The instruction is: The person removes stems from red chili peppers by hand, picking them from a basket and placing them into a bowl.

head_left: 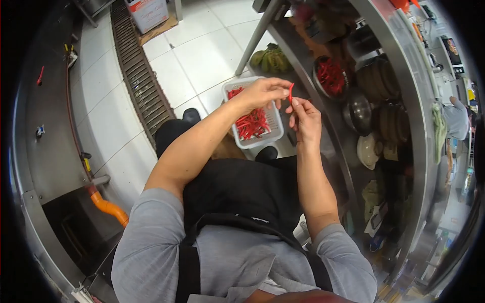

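A slim red chili pepper (290, 92) stands nearly upright between my hands. My left hand (265, 93) has thumb and fingers closed at its upper end. Lower down, my right hand (306, 117) pinches the other end between thumb and fingertips. Below my left hand sits a white plastic basket (277, 137) on the floor between my feet, holding many red chilies (252, 123). My left forearm and hand hide part of the basket. On the shelf to the right, a metal bowl holds more red chilies (331, 77).
A steel shelf unit (339, 151) stands close on my right, with a metal bowl (357, 112), a white bowl (368, 151) and green bananas (270, 59). A floor drain grate (135, 70) runs along the left. An orange pipe (107, 206) is beside a steel counter.
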`<action>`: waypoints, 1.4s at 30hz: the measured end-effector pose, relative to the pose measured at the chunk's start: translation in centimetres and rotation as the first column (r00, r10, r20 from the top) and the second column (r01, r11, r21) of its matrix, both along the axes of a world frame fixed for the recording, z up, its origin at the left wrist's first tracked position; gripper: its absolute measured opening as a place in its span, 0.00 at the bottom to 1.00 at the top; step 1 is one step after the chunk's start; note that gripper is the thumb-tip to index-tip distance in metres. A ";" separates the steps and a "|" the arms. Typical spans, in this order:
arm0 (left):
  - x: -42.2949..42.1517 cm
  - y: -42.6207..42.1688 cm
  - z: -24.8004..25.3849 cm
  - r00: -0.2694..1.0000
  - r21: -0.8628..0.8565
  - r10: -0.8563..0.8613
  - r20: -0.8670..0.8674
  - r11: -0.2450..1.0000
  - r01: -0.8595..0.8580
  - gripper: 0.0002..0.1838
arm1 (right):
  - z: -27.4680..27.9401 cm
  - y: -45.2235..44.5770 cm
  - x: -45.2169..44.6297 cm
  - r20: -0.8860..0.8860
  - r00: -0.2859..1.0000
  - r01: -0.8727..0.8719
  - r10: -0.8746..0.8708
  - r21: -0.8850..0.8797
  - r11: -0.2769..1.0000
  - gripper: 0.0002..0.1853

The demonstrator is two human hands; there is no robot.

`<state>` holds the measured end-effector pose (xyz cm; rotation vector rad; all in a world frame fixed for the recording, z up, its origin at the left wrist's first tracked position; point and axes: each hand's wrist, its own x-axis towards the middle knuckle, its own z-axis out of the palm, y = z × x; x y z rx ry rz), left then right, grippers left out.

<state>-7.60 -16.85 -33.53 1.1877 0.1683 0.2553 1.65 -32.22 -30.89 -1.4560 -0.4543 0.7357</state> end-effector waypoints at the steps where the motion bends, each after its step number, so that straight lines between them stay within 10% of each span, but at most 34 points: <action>1: 0.1 -0.1 -0.5 1.000 -0.002 0.001 -0.023 1.000 -0.001 0.19 | -0.6 0.1 -0.6 -0.024 1.000 0.002 -0.003 -0.022 1.000 0.10; 23: 2.5 0.2 -3.6 0.986 0.170 -0.036 -0.163 0.983 0.064 0.14 | -2.9 -2.1 -1.8 0.269 0.954 -0.078 0.136 -0.215 0.974 0.08; 30: 2.5 1.8 -4.5 0.963 0.727 0.108 -0.247 0.678 0.111 0.11 | 0.3 -4.7 0.8 0.457 0.889 0.075 0.041 -0.231 0.970 0.07; 36: 2.0 1.0 -6.6 0.919 0.876 0.027 -0.393 0.315 0.365 0.16 | 6.6 -8.4 8.7 0.620 0.701 0.458 -0.352 -0.013 0.889 0.10; 42: 1.7 1.7 -4.5 0.918 0.872 0.128 -0.375 0.385 0.302 0.17 | 6.2 -9.8 14.0 0.986 0.167 0.543 0.001 -0.093 0.834 0.09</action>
